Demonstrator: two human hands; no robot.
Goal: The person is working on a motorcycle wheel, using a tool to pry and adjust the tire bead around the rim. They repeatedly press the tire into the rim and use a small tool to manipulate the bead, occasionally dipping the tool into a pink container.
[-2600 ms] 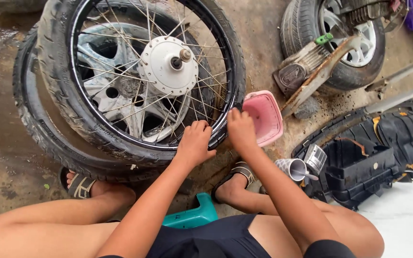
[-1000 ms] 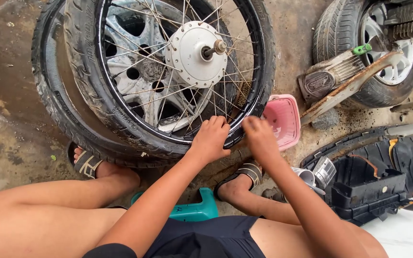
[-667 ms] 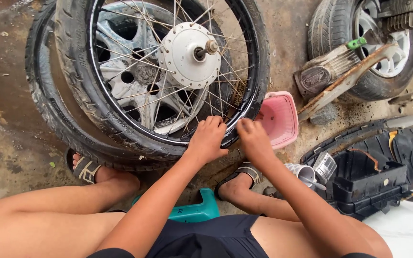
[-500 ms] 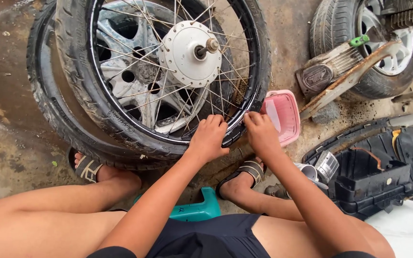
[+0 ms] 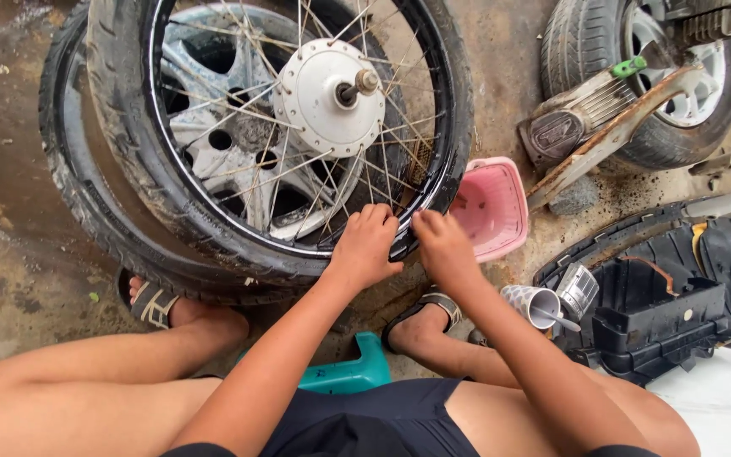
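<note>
A spoked motorcycle wheel (image 5: pixel 213 127) with a black tyre and a silver hub (image 5: pixel 332 85) lies tilted on a larger car tyre (image 5: pixel 78 203). Both hands rest on its near rim. My left hand (image 5: pixel 367 245) has its fingers curled over the black rim and tyre edge. My right hand (image 5: pixel 442 245) presses on the rim right beside it, fingers bent. I cannot make out any tool in either hand.
A pink plastic basket (image 5: pixel 492 207) sits just right of the wheel. A second tyre with a wheel (image 5: pixel 636 76) and a rusty metal part (image 5: pixel 611 127) lie at upper right. Black plastic panels (image 5: pixel 662 305), a small cup (image 5: pixel 535 305) and a teal stool (image 5: pixel 340 372) are near my sandalled feet.
My hands have shifted together along the near rim, the right one moving closer to the left. The view has drifted slightly, and the wheel stays on the car tyre.
</note>
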